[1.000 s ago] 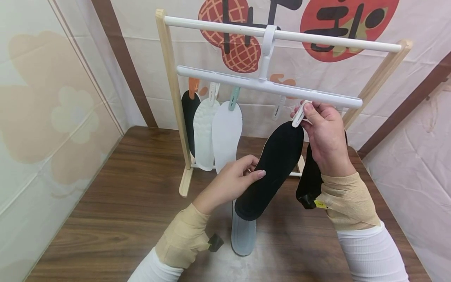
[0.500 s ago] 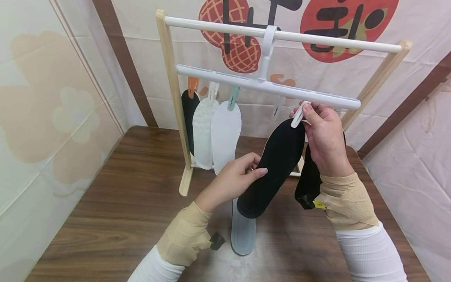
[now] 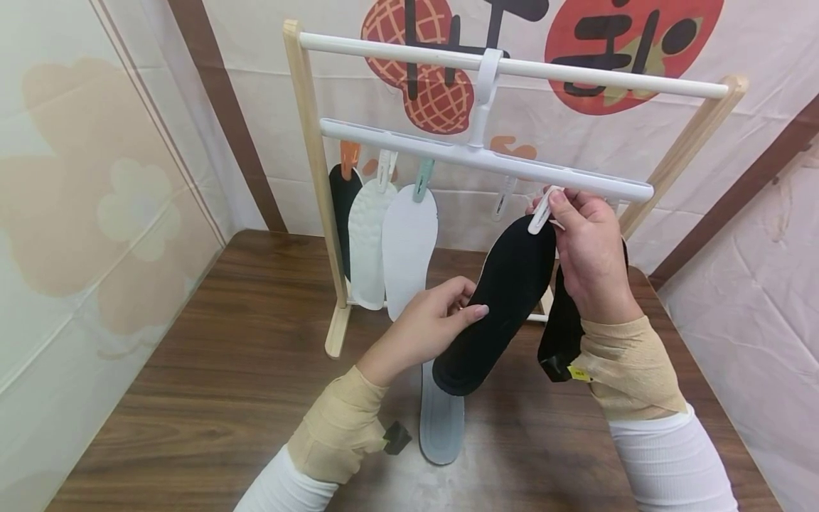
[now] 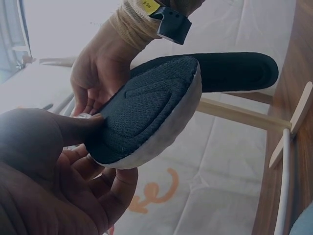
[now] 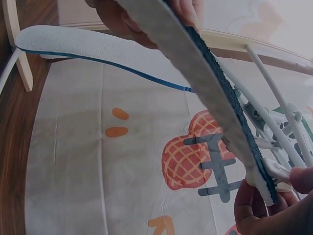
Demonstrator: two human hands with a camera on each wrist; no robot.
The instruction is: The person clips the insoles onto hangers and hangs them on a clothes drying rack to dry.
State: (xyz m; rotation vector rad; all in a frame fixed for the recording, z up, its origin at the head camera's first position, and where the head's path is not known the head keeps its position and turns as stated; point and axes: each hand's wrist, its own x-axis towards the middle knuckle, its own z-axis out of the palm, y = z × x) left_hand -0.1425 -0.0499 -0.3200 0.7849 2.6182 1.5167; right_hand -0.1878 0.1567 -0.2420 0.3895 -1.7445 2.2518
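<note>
A black insole (image 3: 505,299) with a white underside (image 5: 195,78) slants beneath the hanger bar. My left hand (image 3: 425,320) grips its edge, thumb on the black face and fingers underneath, as the left wrist view shows. At the insole's upper end my right hand (image 3: 591,249) pinches a white clip (image 3: 542,211) between thumb and fingers. The clip's lower tip overlaps the insole's top edge. In the right wrist view the fingers of my right hand (image 5: 266,210) also touch the insole's end. Behind my right wrist hangs another black insole (image 3: 563,320), partly hidden.
A white hanger (image 3: 397,142) with clips hangs from a wooden rack (image 3: 313,163). On its left side a black insole (image 3: 344,213), a bumpy white insole (image 3: 367,249) and a smooth white insole (image 3: 409,242) hang. A grey insole (image 3: 441,430) lies on the wooden table (image 3: 211,398).
The held black insole and my left hand have shifted slightly up and to the right. My right hand stays at the white clip. The hanging insoles sway a little.
</note>
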